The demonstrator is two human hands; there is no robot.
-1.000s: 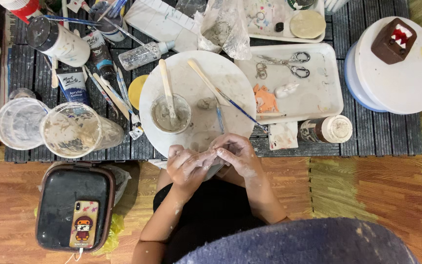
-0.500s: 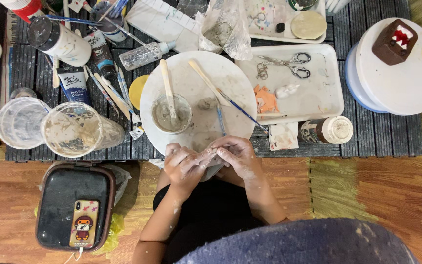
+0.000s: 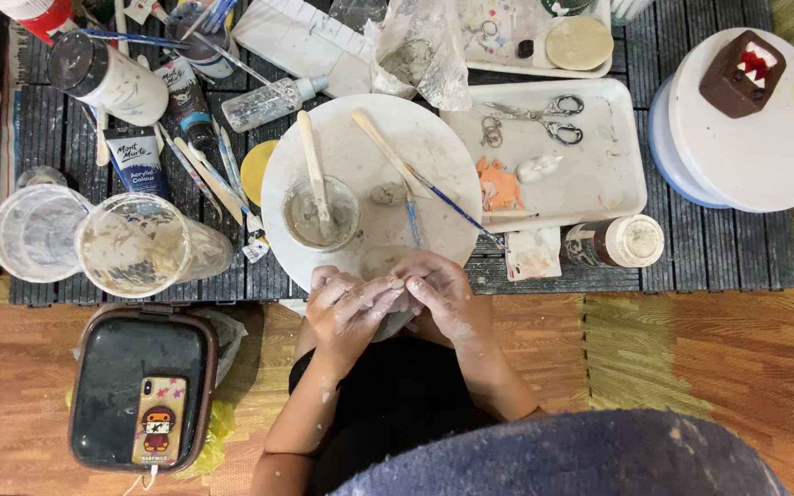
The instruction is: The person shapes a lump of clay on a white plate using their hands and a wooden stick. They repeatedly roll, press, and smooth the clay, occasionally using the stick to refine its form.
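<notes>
Pressing together at the near edge of the round white board, the left hand and right hand close around a small grey lump of clay, pinched between the fingertips of both and mostly hidden by them; both hands are dusted pale with clay. On the board itself sits a small cup of grey slip with a wooden stick standing in it, and beside the cup, toward the right, lies a small clay bit. A second wooden tool and a thin blue brush lie slanted across the board's right half. Just right of the board is a white tray holding scissors, an orange cut-out and a small white piece. Well off to the right of the board stands a white turntable with a dark brown box figure on top. Left of the board lie a yellow disc, a paint tube, a clear bottle and two clear plastic cups, one smeared with clay. Near the board's lower right, a small jar lies on its side. Below and left of the board, off the slatted mat, a dark case rests on the floor with a phone lying on it.
</notes>
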